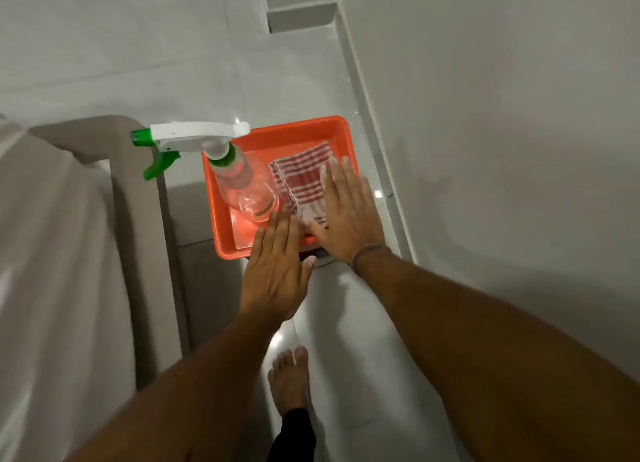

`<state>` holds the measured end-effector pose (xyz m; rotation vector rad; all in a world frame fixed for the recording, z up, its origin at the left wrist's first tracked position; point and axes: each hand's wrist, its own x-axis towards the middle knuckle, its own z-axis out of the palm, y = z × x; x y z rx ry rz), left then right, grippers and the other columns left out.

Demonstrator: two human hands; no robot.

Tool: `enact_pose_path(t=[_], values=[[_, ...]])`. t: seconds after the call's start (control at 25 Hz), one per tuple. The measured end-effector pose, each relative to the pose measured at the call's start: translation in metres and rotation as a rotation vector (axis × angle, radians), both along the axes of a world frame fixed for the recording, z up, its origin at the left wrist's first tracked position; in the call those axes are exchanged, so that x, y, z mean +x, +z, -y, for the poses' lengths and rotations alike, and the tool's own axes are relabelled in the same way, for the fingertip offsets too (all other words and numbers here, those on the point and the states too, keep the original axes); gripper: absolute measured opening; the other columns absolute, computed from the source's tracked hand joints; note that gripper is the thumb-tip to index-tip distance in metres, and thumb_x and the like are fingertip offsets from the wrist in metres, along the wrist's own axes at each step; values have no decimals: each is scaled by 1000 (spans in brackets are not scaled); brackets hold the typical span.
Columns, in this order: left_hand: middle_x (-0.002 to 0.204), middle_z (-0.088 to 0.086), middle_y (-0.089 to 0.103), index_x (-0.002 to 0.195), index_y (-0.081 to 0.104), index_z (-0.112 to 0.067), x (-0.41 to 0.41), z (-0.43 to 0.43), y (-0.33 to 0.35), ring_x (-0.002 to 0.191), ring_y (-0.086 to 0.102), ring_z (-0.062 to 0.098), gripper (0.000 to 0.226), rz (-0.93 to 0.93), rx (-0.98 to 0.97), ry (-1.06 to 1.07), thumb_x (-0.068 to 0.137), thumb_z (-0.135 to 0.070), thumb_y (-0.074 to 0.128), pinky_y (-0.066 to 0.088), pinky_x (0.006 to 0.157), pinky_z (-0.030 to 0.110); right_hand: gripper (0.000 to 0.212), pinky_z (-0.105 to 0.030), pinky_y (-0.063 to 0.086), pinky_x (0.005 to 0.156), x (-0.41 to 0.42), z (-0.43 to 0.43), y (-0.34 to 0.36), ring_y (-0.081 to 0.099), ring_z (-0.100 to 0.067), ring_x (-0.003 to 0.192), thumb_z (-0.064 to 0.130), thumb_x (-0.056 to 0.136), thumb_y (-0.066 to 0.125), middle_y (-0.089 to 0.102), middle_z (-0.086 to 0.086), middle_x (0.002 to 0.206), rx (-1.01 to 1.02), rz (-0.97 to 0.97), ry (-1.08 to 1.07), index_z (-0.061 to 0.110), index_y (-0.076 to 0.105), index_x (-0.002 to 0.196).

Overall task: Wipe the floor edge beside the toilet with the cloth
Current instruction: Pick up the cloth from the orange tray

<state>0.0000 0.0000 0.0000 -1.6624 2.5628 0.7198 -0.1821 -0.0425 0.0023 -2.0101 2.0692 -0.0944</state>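
A folded red-and-white checked cloth lies in the right half of an orange plastic tray on the pale tiled floor. My right hand is spread flat over the cloth's near right part, fingers apart, holding nothing. Over the tray's near edge my left hand hovers open, palm down, fingers pointing at the cloth. The toilet, white with a beige shadowed side, fills the left of the view. The floor edge along the right wall runs past the tray.
A clear spray bottle with a white and green trigger head stands in the tray's left half. My bare foot is on the floor below the hands. A white wall rises on the right; a step or recess sits at the far top.
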Motion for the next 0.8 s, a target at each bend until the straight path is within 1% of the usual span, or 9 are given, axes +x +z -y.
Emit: enact_pose_path(t=[0.08, 0.16, 0.24, 0.32, 0.36, 0.44, 0.52, 0.68, 0.8], values=[[185, 12, 7, 174, 11, -9, 5, 9, -18, 173, 1, 26, 77, 4, 71, 11, 114, -49, 36, 7, 141, 50, 113, -54, 0, 136, 5, 33, -21, -4, -36, 166, 79, 92, 45, -2, -18, 178, 104, -31, 62, 8, -2, 167], [185, 11, 6, 174, 11, -9, 9, 11, -30, 173, 0, 25, 78, 27, 87, -2, 113, -52, 37, 5, 142, 49, 122, -56, -1, 135, 1, 56, -35, -8, -37, 165, 86, 87, 44, -6, -19, 178, 227, -71, 177, 9, -4, 167], [185, 9, 7, 174, 12, -11, 9, 12, -35, 173, 0, 24, 79, 7, 105, -17, 113, -55, 35, 3, 142, 48, 120, -58, -2, 135, 0, 58, -46, -11, -38, 165, 85, 88, 43, -11, -18, 177, 333, -123, 255, 10, -7, 167], [185, 9, 7, 174, 12, -11, 8, 14, -36, 172, 2, 24, 81, -21, 104, -25, 112, -58, 31, 4, 142, 48, 107, -58, -4, 135, -1, 57, -50, -14, -39, 164, 75, 97, 41, -14, -19, 176, 384, -111, 274, 11, -9, 167], [184, 10, 9, 174, 14, -10, 8, 13, -36, 172, 4, 25, 82, -21, 102, -19, 111, -59, 29, 6, 142, 49, 98, -57, -4, 134, 2, 58, -49, -13, -39, 164, 66, 103, 41, -13, -19, 176, 373, -110, 269, 11, -8, 167], [184, 13, 12, 173, 17, -7, 8, 12, -34, 172, 7, 27, 84, -17, 106, -13, 109, -61, 26, 7, 141, 50, 82, -54, 1, 133, 5, 62, -46, -6, -38, 165, 43, 109, 45, -5, -19, 177, 346, -125, 248, 11, -2, 167], [184, 13, 11, 173, 16, -6, 8, 12, -32, 172, 7, 28, 86, -13, 105, -12, 108, -62, 24, 5, 141, 50, 72, -53, 11, 133, 9, 66, -40, 5, -37, 165, 27, 111, 48, 6, -17, 178, 332, -109, 215, 10, 8, 167], [185, 12, 5, 174, 11, -8, 8, 11, -25, 172, 0, 25, 88, -23, 115, -7, 108, -64, 22, -3, 141, 44, 60, -53, 33, 130, 4, 74, -13, 27, -32, 162, 12, 107, 51, 32, -14, 172, 293, 48, 78, 11, 29, 163], [184, 14, 10, 173, 15, -6, 5, -1, -7, 170, 2, 24, 87, -29, 72, 1, 109, -63, 24, 2, 140, 45, 60, -49, 35, 127, -3, 61, 26, 32, -30, 160, 5, 103, 54, 38, -12, 170, 189, 104, 16, 11, 36, 160]])
